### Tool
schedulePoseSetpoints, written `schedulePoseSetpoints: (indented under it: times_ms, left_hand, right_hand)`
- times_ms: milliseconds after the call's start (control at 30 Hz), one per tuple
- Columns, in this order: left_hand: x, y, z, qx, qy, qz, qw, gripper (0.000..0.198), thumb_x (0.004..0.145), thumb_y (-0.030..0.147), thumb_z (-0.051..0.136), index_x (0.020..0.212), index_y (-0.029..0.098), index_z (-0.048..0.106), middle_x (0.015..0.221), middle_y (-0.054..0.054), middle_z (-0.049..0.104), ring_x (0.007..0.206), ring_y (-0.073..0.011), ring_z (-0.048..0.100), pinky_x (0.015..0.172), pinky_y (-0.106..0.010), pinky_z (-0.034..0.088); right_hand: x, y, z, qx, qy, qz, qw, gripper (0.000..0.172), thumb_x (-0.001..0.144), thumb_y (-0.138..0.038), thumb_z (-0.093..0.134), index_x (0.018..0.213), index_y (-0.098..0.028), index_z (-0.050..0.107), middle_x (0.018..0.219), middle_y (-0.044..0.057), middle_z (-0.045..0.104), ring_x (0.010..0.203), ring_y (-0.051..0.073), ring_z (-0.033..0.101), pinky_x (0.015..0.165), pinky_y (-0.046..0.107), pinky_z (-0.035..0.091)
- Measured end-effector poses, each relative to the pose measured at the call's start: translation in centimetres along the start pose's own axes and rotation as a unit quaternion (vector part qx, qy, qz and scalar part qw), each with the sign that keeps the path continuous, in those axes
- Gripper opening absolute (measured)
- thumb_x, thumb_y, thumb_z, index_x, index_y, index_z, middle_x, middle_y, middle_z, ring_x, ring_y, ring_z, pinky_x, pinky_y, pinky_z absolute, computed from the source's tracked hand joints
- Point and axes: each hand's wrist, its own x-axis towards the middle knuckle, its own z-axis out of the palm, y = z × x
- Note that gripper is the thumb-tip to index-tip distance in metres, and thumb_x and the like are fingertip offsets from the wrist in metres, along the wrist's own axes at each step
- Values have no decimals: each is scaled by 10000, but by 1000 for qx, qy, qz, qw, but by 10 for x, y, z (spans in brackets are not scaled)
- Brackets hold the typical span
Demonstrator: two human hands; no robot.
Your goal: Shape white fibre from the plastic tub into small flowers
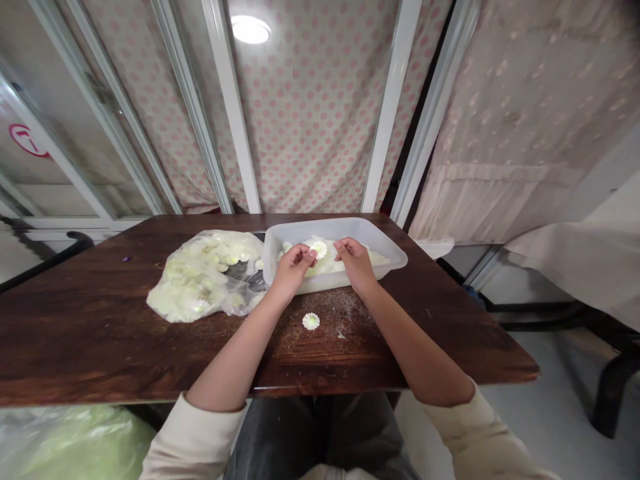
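While the left hand point(294, 265) pinches a pale flower point(318, 249) by its edge between thumb and fingertips, its face stays clear, a light hold that suits so delicate a piece. The right hand point(356, 261) curls just beside it above the pile point(333, 265) in a plastic tub point(385, 257), though whether it holds anything, I cannot tell. A second flower point(311, 321) lies on the worktop point(425, 340) at the tub's 6 o'clock; a clear bag point(200, 283) sits at 9 o'clock.
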Motion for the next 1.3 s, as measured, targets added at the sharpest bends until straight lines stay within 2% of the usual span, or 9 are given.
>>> schedulePoseSetpoints:
  times_ms: [100, 233, 400, 500, 567, 633, 767, 900, 1300]
  left_hand:
    - [0, 0, 0, 6, -3, -2, 1000, 251, 765, 401, 541, 682, 171, 482, 632, 16, 502, 632, -105, 460, 642, -233, 364]
    - [0, -1, 0, 8, -6, 4, 1000, 250, 769, 403, 534, 685, 174, 484, 632, 16, 498, 631, -107, 458, 638, -235, 365]
    - [0, -1, 1, 14, -3, 6, 1000, 243, 761, 394, 545, 682, 171, 488, 611, 22, 488, 604, -101, 440, 613, -232, 353]
    - [0, -2, 1, 18, -1, 8, 1000, 235, 764, 385, 545, 689, 171, 485, 605, 24, 477, 597, -100, 433, 603, -232, 347]
    - [0, -4, 0, 25, -1, 7, 1000, 236, 764, 387, 547, 694, 170, 488, 606, 23, 475, 591, -100, 429, 593, -232, 345]
    - [0, -5, 0, 29, -6, 6, 1000, 240, 762, 395, 549, 701, 169, 497, 614, 20, 482, 592, -101, 433, 590, -233, 348]
    - [0, -6, 1, 34, -20, 9, 999, 255, 757, 414, 555, 720, 163, 524, 640, 14, 508, 610, -103, 453, 606, -234, 358]
    - [-1, -3, 1, 13, -28, -5, 1000, 266, 750, 428, 562, 759, 163, 544, 674, 9, 529, 647, -106, 477, 638, -235, 372]
    - [-1, 0, 0, -32, -37, -24, 999, 260, 724, 413, 595, 758, 164, 530, 680, 17, 517, 650, -96, 488, 658, -232, 383]
  right_hand:
    - [2, 4, 1, 38, -14, 13, 999, 248, 705, -426, 602, 698, -183, 552, 616, -12, 548, 607, 116, 501, 638, 258, 413]
    - [3, 7, 2, 42, -31, 11, 999, 243, 677, -408, 626, 772, -188, 585, 729, 11, 599, 678, 132, 542, 686, 280, 441]
    - [-1, 2, 1, 21, -70, -7, 997, 360, 786, -478, 490, 1043, -242, 578, 1062, 42, 603, 950, 164, 546, 803, 305, 427]
    - [-4, -4, 1, -2, -106, -21, 994, 382, 817, -522, 416, 850, -207, 630, 897, 26, 621, 872, 164, 546, 767, 286, 417]
    - [-5, -7, 1, -23, -132, -25, 991, 354, 782, -512, 486, 705, -186, 603, 704, 2, 576, 718, 148, 522, 677, 267, 403]
    - [-6, -9, 1, -17, -136, -22, 990, 308, 733, -480, 566, 659, -181, 576, 626, -17, 523, 627, 126, 472, 616, 252, 374]
    - [-5, -11, -1, 16, -118, -3, 993, 311, 673, -466, 629, 604, -174, 544, 580, -32, 472, 570, 103, 409, 573, 240, 334]
    - [-4, -13, -3, 4, -138, -7, 990, 346, 672, -476, 621, 555, -174, 499, 537, -39, 405, 538, 93, 348, 530, 237, 282]
    - [-4, -12, -2, -8, -128, -14, 992, 359, 639, -482, 653, 550, -176, 486, 528, -41, 391, 521, 87, 319, 514, 238, 257]
